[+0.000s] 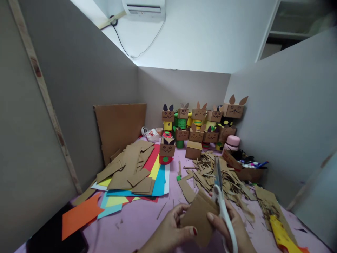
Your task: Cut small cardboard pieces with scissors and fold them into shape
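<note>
At the bottom centre my left hand (171,230) pinches a brown cardboard piece (197,218) by its left edge, thumb on top. My right hand (234,228) grips white-handled scissors (221,196), whose blades point up and away over the cardboard's right edge. Both hands hover just above the pink table cover (142,221). Beyond the scissors lies a heap of cardboard scraps and strips (218,175).
Cut cardboard shapes (129,168) lie on a stack of coloured paper sheets (158,179) at left, with an orange sheet (79,216) nearer. Several cardboard animal figures (200,126) stand at the back. A cardboard sheet (119,126) leans on the left wall. A box of pens (247,165) and a pink bottle (233,142) sit at right.
</note>
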A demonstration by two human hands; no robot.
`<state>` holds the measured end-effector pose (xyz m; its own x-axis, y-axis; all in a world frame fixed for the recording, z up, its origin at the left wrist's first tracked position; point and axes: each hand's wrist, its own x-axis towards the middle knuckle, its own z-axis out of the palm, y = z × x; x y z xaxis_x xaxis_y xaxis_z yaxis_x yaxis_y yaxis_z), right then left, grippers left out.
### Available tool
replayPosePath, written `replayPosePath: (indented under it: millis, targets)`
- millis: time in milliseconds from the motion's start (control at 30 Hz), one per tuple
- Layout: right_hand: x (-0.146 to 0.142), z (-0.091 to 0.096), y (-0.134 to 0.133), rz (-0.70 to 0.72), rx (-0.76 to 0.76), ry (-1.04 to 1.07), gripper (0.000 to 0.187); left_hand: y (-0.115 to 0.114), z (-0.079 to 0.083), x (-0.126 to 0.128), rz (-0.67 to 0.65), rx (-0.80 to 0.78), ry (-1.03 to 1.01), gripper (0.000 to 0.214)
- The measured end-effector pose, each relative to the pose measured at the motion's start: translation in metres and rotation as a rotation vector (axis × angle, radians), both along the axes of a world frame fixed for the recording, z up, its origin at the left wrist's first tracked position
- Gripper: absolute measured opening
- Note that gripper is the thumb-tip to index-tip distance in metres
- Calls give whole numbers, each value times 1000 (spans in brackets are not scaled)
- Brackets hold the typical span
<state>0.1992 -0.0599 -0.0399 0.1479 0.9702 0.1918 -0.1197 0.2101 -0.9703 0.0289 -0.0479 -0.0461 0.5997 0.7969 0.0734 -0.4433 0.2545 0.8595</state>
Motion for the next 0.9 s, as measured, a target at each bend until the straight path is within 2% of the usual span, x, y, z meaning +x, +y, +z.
replayPosePath:
  millis: [133, 233, 333, 467, 600, 700, 800, 900]
  targets:
    - [2, -4, 4, -57, -24, 107, 59, 1, -9, 18, 69, -16, -140, 59]
    - [-1, -9, 4, -83, -13, 102, 63, -2, -11, 29, 103, -81, -175, 56]
    - [-5, -11, 4, -114, 10, 59, 64, -4, -15, 32, 141, -165, -156, 53]
    - [-8, -8, 4, -59, -10, 1, 62, -2, -16, 28, 197, -197, -174, 53]
    - [-1, -3, 5, -20, 10, -94, 58, 2, -6, 15, 297, -193, -158, 50]
    - [9, -5, 6, 17, 26, -190, 55, 7, 7, -1, 433, -215, -110, 45]
    - [20, -11, 8, 87, 33, -307, 56, 10, 19, -17, 575, -258, -88, 39]
    - [25, -11, 7, 187, 44, -465, 55, 12, 24, -26, 642, -270, -94, 31]
